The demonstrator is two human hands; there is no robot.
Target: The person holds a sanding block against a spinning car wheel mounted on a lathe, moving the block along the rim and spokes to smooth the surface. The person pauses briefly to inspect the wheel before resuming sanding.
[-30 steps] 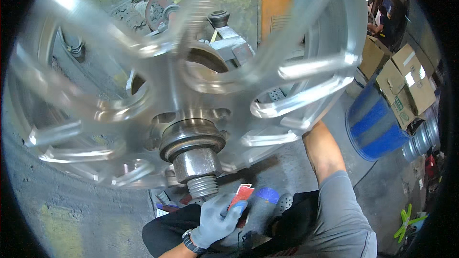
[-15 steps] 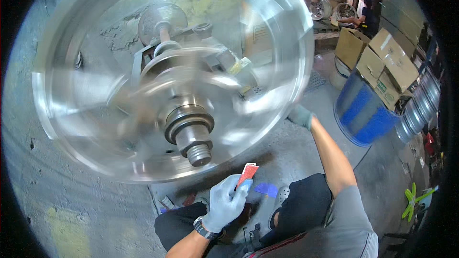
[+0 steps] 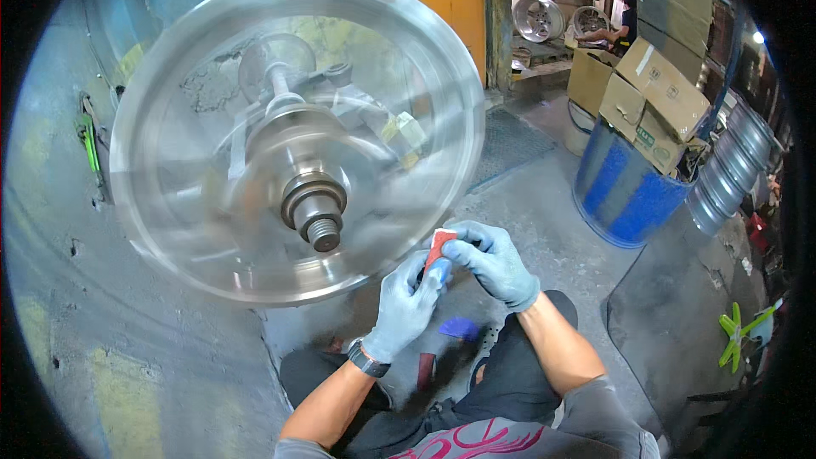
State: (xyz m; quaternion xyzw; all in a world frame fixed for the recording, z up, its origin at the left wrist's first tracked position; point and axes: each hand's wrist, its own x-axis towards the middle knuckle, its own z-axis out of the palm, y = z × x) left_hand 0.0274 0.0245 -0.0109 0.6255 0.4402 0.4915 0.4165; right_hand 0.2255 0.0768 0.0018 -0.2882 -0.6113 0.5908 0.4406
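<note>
A folded strip of red, white-backed sheet, which looks like sandpaper (image 3: 439, 246), is pinched between both hands below the wheel's lower right edge. My left hand (image 3: 404, 306), in a grey-blue glove, has its fingers closed round the lower end. Thumb and fingers of my gloved right hand (image 3: 495, 265) close on the upper end. In front of them a metal wheel rim (image 3: 463, 132) is blurred by spinning; its spokes cannot be made out. The rim sits on a shaft with a large nut and threaded end (image 3: 323, 234) at its middle. Both hands are close to the rim.
At the right stands a blue drum (image 3: 625, 191) topped with cardboard boxes (image 3: 650, 93), beside stacked silver rims (image 3: 735, 166). A green star-shaped thing (image 3: 733, 336) lies farther right. A blue piece (image 3: 459, 328) lies between my legs. Another person (image 3: 627, 21) sits far back.
My right hand has come from beside the wheel's right edge to the red strip and now grips it with the left. The view has shifted, so the wheel looks smaller; it keeps spinning.
</note>
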